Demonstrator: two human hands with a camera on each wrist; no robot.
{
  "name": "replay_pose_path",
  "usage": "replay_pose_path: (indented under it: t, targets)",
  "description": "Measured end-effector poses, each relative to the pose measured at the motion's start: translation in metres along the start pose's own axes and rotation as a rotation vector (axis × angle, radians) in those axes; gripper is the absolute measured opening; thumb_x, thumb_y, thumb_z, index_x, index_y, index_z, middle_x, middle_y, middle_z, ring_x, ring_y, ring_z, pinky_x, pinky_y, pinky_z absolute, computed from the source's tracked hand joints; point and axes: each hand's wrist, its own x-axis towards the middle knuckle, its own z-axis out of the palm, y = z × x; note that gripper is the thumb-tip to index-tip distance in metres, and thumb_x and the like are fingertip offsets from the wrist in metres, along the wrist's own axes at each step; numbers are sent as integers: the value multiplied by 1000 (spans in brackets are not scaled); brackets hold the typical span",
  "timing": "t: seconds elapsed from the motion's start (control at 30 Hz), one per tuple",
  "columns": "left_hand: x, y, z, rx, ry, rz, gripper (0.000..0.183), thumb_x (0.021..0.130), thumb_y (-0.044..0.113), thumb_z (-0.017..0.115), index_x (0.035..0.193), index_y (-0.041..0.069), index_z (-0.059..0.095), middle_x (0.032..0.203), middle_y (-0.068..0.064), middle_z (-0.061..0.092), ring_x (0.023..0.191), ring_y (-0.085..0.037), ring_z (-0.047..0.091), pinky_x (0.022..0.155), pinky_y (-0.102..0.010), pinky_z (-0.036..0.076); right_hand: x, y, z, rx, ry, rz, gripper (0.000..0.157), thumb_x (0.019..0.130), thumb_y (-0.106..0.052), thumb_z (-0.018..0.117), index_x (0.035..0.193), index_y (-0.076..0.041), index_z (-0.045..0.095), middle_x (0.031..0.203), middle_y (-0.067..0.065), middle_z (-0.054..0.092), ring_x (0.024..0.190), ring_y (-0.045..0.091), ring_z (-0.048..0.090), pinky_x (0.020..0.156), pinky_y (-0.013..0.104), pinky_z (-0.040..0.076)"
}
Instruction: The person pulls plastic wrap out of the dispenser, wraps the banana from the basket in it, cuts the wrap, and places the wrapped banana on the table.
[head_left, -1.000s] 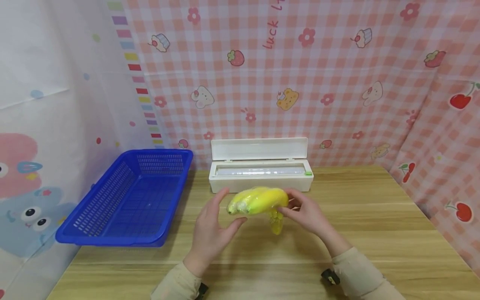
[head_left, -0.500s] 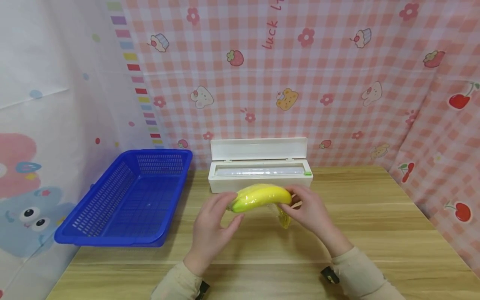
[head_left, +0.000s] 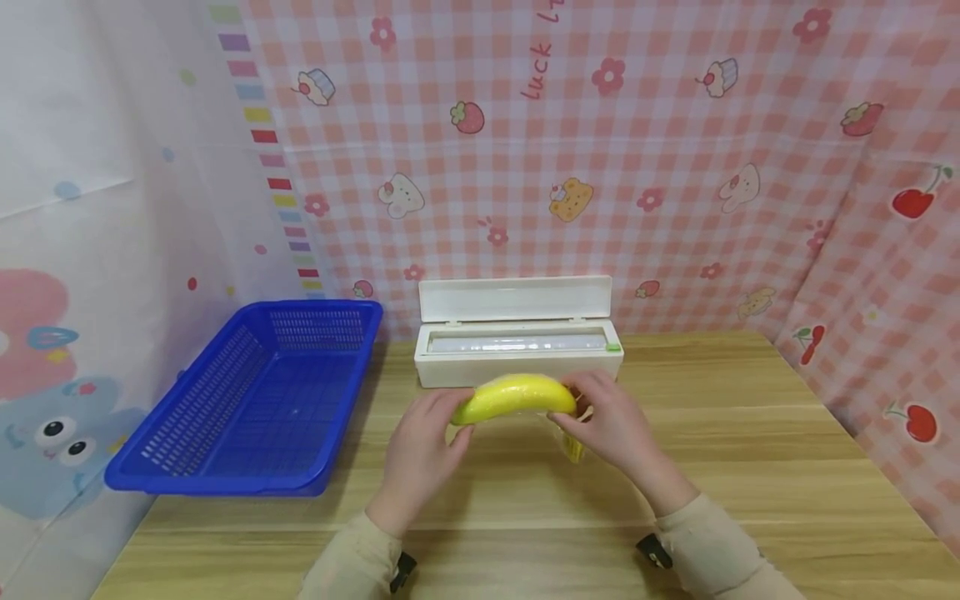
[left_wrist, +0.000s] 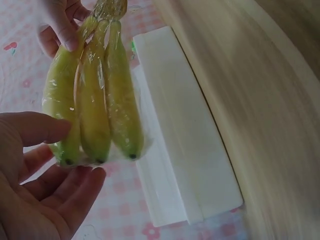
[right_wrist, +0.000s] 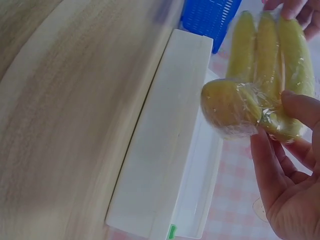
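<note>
A bunch of yellow bananas (head_left: 516, 395) in clear plastic film is held up above the table, in front of a white cling film box. My left hand (head_left: 422, 446) pinches its left end, thumb in front and fingers behind. In the left wrist view, three bananas (left_wrist: 92, 100) hang side by side with greenish, dark-dotted tips. At the other end, my right hand (head_left: 617, 429) grips the bunch between thumb and fingers. A rounded yellow lump (right_wrist: 227, 107) under crinkled film sticks out beside the right fingers in the right wrist view.
The white cling film box (head_left: 517, 369) stands at the table's back with its lid (head_left: 516, 298) up; a small green slider (head_left: 612, 347) sits at its right end. A blue plastic basket (head_left: 318, 483) stands at left. Patterned cloth (head_left: 660, 250) hangs behind the wooden table (head_left: 750, 467).
The bunch has been rolled in the hands, so one long banana side now faces the head camera. My left hand, apart from the bunch earlier, has closed on its left end.
</note>
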Motion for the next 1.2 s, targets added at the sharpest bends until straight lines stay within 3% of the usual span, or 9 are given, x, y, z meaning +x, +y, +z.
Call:
replay_pose_path:
  t: [0.23, 0.53, 0.97, 1.2]
  targets:
    - [3, -4, 6, 13, -194, -148, 40, 75, 0, 80, 112, 5, 66, 104, -8, 69, 96, -26, 63, 85, -41, 54, 1, 4, 4, -9, -83, 34, 35, 79, -14, 84, 109, -5, 66, 96, 5, 58, 78, 13, 59, 62, 20, 54]
    - [3, -12, 17, -18, -335, -205, 35, 74, -4, 77, 105, 5, 65, 98, -7, 67, 90, -24, 63, 83, -41, 54, -1, 15, 13, -3, -176, 43, 37, 80, -3, 80, 114, -3, 66, 95, 6, 58, 77, 16, 61, 64, 21, 53]
    - [5, -15, 25, 7, -418, -238, 32, 73, -3, 77, 101, 5, 64, 94, -7, 67, 88, -24, 63, 83, -42, 54, -1, 24, 21, -10, -257, 90, 43, 83, -2, 75, 124, 1, 62, 105, 11, 62, 88, 25, 64, 73, 32, 57]
    - [7, -15, 26, 60, -454, -269, 33, 79, 11, 80, 107, 7, 65, 98, -7, 68, 88, -24, 64, 79, -42, 55, -2, 27, 21, -29, -251, 83, 47, 86, -9, 75, 129, 2, 58, 110, 16, 63, 93, 30, 65, 80, 42, 57]
